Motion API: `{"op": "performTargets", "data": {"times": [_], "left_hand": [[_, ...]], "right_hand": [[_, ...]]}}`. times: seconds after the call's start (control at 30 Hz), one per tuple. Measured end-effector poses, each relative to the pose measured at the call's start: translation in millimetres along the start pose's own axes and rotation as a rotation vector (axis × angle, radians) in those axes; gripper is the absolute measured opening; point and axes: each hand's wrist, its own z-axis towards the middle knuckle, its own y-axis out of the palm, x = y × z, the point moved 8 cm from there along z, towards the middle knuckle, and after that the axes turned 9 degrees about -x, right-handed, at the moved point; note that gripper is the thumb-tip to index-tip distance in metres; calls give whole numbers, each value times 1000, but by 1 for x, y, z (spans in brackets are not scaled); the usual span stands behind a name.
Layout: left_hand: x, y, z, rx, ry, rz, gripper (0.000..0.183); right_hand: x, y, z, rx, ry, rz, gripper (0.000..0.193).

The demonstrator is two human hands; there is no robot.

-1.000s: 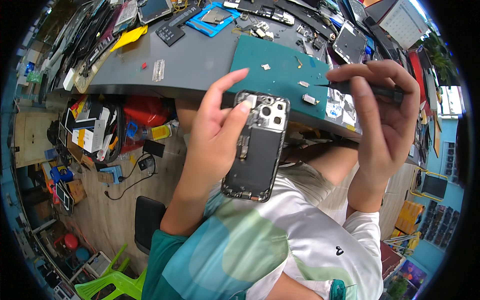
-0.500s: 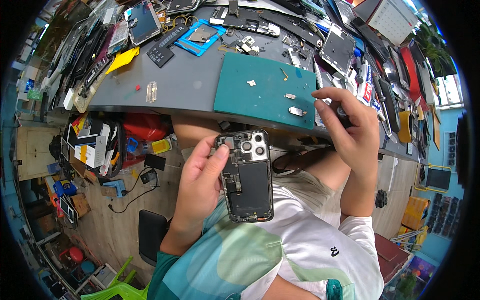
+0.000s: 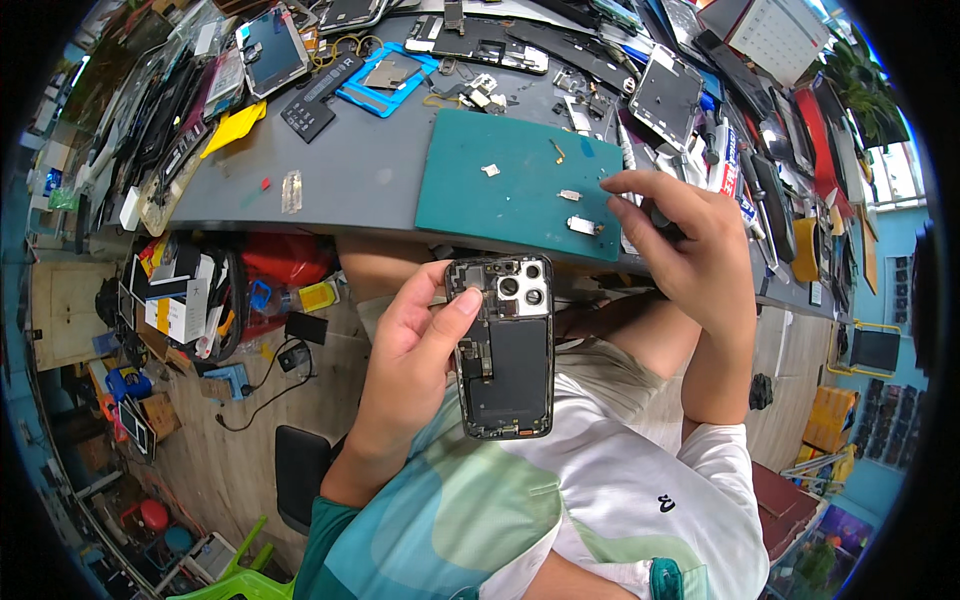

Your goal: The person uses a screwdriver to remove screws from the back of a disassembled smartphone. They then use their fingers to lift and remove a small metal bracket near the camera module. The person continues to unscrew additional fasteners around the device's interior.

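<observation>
My left hand (image 3: 420,345) grips an opened smartphone (image 3: 510,370) over my lap, thumb across its upper left edge. The phone's back cover is off, so a black battery (image 3: 508,365), a silver triple-camera module (image 3: 523,287) and small boards show. My right hand (image 3: 690,235) hovers over the right edge of a green mat (image 3: 480,190), its index finger and thumb bent close together. Something dark shows behind the thumb; what these fingers hold, I cannot make out. Near their tips lie small silver metal pieces (image 3: 582,226) on the mat.
The grey desk (image 3: 350,185) carries a blue phone frame (image 3: 385,80), a black L-shaped battery (image 3: 315,105) and a yellow pouch (image 3: 235,128). Stacked phone parts crowd both sides. A filled bin (image 3: 185,300) stands below at left, and a green plastic stool (image 3: 235,580) sits at lower left.
The phone in my left hand has shifted a little to the right and slightly up. The left thumb sits further over it. My right hand has moved slightly left; the view has shifted a bit.
</observation>
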Motion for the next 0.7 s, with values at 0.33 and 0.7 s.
{"op": "performTargets", "data": {"times": [0.33,0.7], "left_hand": [[3,2,-5,-9,-33,-48,49],[8,0,-7,-37,10,-291,48]], "right_hand": [[-6,14,-11,-39,-75,-3,19],[-11,19,-12,-5,-119,-112,15]]}}
